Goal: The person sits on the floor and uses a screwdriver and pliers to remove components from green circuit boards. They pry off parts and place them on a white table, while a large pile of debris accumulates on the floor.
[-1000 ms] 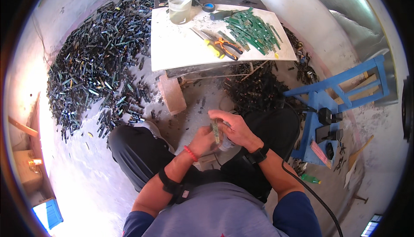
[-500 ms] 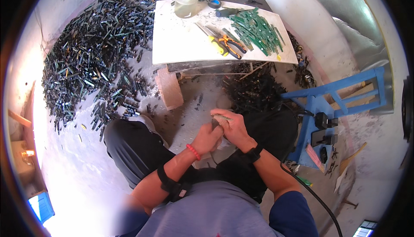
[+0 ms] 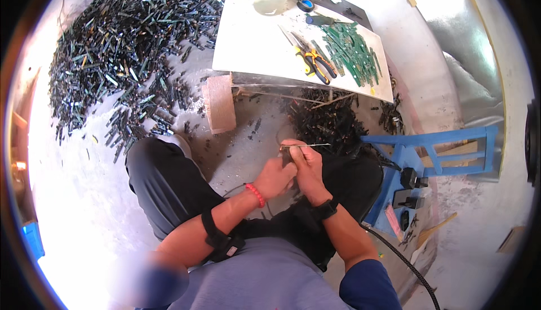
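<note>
from my end i watch both hands meet above the gap between the knees, short of the white board [image 3: 253, 45]. the left forearm slants up and rightward, a red bead bracelet [image 3: 256, 195] at its wrist; the left hand [image 3: 276, 177] is bent inward, knuckles up, thumb pointing across at the other hand. its fingers curl under out of my sight, so i can't tell how tightly they close or on what. a dark piece [image 3: 286, 156] shows between the two hands, mostly hidden. the right forearm leans up and leftward, black band [image 3: 324, 209] at its wrist. the right hand [image 3: 308, 169] is closed, thumb stretched upward, pinching a thin strip [image 3: 316, 145] against the forefinger. i see that strip nearly edge-on, lying roughly level, its free end poking out rightward past the knuckles. beyond, on the board, i see a heap of green strips [image 3: 352, 51] and orange-and-black pliers [image 3: 318, 62].
</note>
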Action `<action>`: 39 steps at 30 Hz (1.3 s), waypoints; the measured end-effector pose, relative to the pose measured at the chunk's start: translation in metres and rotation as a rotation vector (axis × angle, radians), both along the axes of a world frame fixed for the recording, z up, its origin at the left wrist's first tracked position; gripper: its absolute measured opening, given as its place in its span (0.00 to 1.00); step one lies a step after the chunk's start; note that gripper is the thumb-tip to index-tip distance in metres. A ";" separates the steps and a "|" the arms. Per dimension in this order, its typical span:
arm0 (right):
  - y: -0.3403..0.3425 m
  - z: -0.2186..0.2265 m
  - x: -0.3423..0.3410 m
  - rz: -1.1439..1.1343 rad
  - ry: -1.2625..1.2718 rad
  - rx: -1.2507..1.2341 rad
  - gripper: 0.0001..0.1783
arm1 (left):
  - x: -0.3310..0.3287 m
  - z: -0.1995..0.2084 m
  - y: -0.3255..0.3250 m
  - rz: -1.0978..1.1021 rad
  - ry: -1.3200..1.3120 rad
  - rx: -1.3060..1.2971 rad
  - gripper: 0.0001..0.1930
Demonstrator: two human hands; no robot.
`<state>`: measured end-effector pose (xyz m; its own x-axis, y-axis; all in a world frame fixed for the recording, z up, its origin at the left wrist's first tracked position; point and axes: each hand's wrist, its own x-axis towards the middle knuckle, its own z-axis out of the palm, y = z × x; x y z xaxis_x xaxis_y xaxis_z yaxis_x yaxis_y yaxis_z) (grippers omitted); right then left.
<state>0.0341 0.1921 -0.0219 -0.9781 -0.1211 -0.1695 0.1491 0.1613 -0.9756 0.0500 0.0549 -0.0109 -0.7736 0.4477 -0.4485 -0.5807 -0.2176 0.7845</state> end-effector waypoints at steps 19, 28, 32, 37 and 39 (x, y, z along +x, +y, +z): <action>0.001 0.002 -0.009 -0.051 -0.344 -0.358 0.14 | 0.003 -0.004 -0.004 -0.099 0.114 0.236 0.29; 0.001 -0.002 -0.019 -0.204 -0.350 -0.444 0.11 | 0.013 -0.004 0.003 -0.221 0.150 0.032 0.27; -0.011 0.011 -0.017 -0.316 -0.303 -0.309 0.08 | 0.007 -0.015 -0.004 -0.096 -0.006 0.019 0.26; -0.015 0.010 -0.011 -0.375 -0.146 -0.286 0.06 | -0.004 -0.029 -0.014 0.011 -0.064 0.032 0.23; -0.008 0.001 -0.007 -0.366 -0.111 -0.198 0.05 | -0.005 -0.029 -0.016 0.053 -0.050 0.056 0.22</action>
